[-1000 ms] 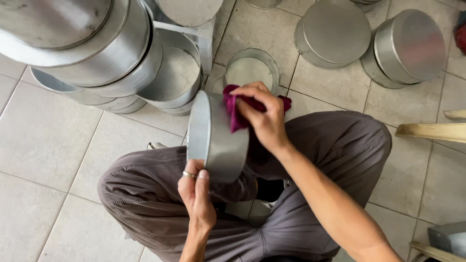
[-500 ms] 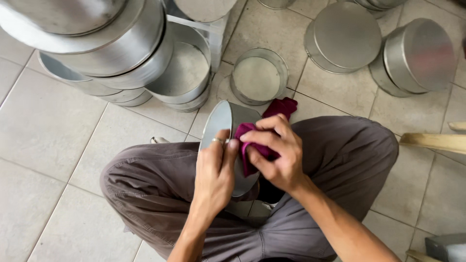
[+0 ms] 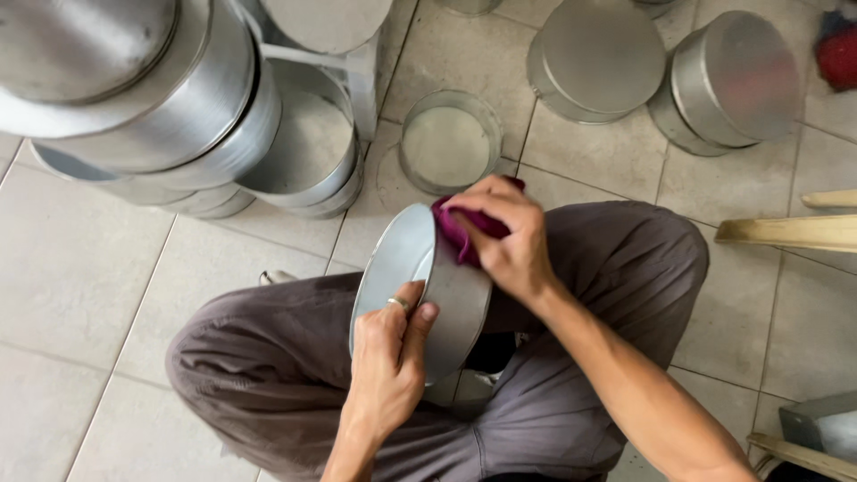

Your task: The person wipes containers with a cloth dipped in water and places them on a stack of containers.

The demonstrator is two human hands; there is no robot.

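A round metal tin (image 3: 428, 295), shallow and straight-walled, stands on its edge over the lap of a person sitting cross-legged in grey-brown trousers (image 3: 268, 375) on a pale tiled floor (image 3: 80, 268). Its flat circular base faces the left of the view and shows a dull, brushed silver sheen with a soft pale reflection, while the curved side wall, darker grey, faces the camera. The left hand (image 3: 388, 366) grips the tin from below, fingers closed over the rim with the thumb lying on the side wall; a ring shows on one finger. The right hand (image 3: 504, 236) is closed on a dark red cloth (image 3: 460, 234) and presses it against the tin's upper edge, the cloth bunched under the fingers and touching the metal. Just beyond the tin on the floor stands a small open round tin (image 3: 451, 143) with a pale inside. To the left, a stack of large metal tins (image 3: 152, 98) fills the upper corner of the view, with another open tin (image 3: 308, 147) beside it. Farther right, two more round tins (image 3: 598, 58) (image 3: 732, 80) rest on the tiles, well apart from the hands. Pale strips of wood (image 3: 790, 232) lie at the right edge.
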